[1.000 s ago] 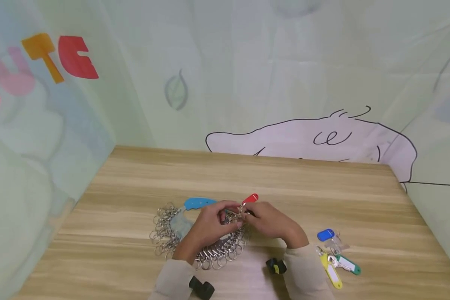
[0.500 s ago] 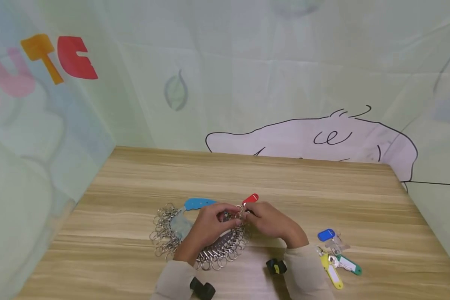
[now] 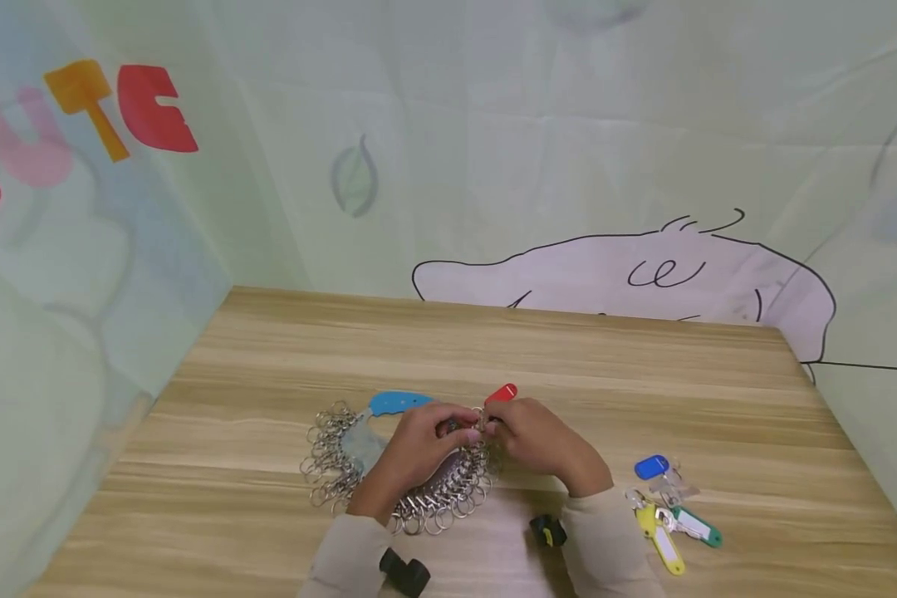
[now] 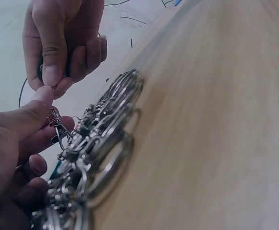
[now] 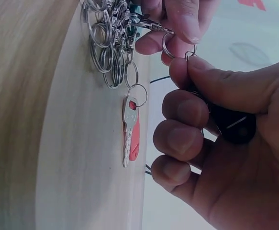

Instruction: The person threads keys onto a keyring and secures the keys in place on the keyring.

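My left hand (image 3: 422, 444) pinches a split ring (image 5: 167, 47) that hangs from a swivel clasp (image 4: 58, 127). Thumb and index tip of my right hand (image 3: 541, 440) pinch the small wire ring (image 5: 191, 53) of a black key tag (image 5: 235, 127), which lies against the palm. In the right wrist view the two rings meet between the fingertips. Below the hands lies a key holder with a blue handle (image 3: 398, 403) and a row of metal clasps and rings (image 4: 98, 139) round its edge. A red key tag (image 3: 502, 394) with a silver key (image 5: 128, 124) hangs from one of its rings.
To the right on the wooden table (image 3: 329, 340) lie a blue tag (image 3: 651, 467), a yellow tag (image 3: 661, 540) and a green tag (image 3: 695, 527), some with keys. A printed cloth wall (image 3: 493, 166) borders the table's back and sides.
My left thumb has moved up, closer to the index fingertip and the right hand's fingers. The head view has shifted slightly; the tags on the table stay where they were.
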`<state>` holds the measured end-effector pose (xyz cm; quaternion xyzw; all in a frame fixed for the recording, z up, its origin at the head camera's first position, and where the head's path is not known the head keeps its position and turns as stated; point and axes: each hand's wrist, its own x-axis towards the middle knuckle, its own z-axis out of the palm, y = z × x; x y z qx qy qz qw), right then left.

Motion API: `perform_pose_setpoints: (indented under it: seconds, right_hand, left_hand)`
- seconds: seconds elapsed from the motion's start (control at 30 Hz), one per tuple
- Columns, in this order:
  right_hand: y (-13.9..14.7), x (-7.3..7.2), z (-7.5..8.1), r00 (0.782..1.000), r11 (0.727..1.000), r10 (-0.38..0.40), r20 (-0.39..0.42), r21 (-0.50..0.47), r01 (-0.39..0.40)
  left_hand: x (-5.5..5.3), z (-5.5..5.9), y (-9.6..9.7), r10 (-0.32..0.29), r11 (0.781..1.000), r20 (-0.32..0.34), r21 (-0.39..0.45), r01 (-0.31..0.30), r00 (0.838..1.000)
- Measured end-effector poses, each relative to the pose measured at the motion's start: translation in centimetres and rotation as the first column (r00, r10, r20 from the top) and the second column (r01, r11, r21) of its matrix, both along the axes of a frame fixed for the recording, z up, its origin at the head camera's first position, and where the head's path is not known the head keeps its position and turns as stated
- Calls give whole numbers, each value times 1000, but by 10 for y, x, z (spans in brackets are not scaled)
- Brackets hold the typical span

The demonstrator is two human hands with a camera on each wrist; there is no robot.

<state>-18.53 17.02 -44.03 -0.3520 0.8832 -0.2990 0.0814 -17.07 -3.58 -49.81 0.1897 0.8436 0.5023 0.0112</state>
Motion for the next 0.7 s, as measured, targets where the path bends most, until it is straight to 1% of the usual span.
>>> perform_pose_setpoints:
  seconds: [0.17, 0.33, 0.47, 0.6, 0.7]
  right_hand:
    - [-2, 2, 2, 1000, 1000, -5, -12, 15, 6]
    - [-7, 2, 1, 1000, 998, -16, -8, 60, 16]
    - [-9, 1, 0, 1000, 998, -20, -6, 62, 20]
    - [-6, 1, 0, 1000, 999, -25, 13, 40, 24]
    - [-4, 0, -1, 999, 999, -23, 26, 26, 22]
  left_hand:
    - [1, 3, 0, 3, 1000, 9, -17, -3, 1000]
    - [2, 4, 0, 34, 999, 27, -36, -33, 999]
    - [3, 5, -1, 46, 998, 32, -45, -44, 998]
    - [2, 5, -1, 31, 999, 16, -45, -30, 999]
    - [1, 6, -1, 8, 999, 6, -39, -8, 1000]
